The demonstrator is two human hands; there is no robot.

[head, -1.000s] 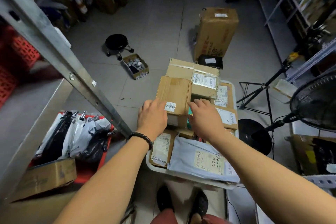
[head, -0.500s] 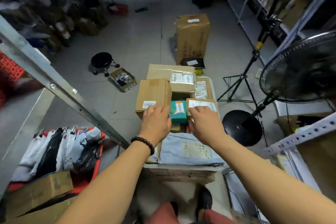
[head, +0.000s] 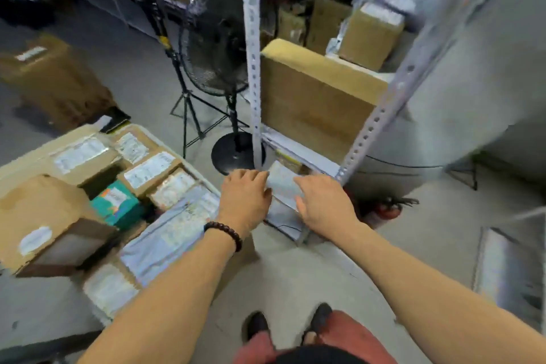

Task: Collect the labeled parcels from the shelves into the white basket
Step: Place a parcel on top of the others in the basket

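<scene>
The white basket [head: 189, 167] stands at the lower left, packed with labeled parcels: brown cartons, a teal box [head: 115, 204] and a grey mailer bag [head: 171, 235]. Both my hands reach toward the low shelf at the right. My left hand [head: 245, 198] and my right hand [head: 325, 204] flank a grey labeled parcel [head: 284, 185] lying on that shelf. The fingers of both hands are loosely spread and hold nothing. Motion blur hides whether they touch the parcel.
A metal shelf upright [head: 252, 53] rises just beyond my hands. A big cardboard box [head: 313, 103] and a smaller one [head: 369, 35] sit on the upper shelf. A black standing fan [head: 218, 38] and a tripod [head: 184, 103] stand beside the rack. A carton [head: 50, 80] stands on the floor at the far left.
My view has swung right, from the basket to the shelf rack. Both hands left the parcels in the basket and moved to the grey parcel on the low shelf.
</scene>
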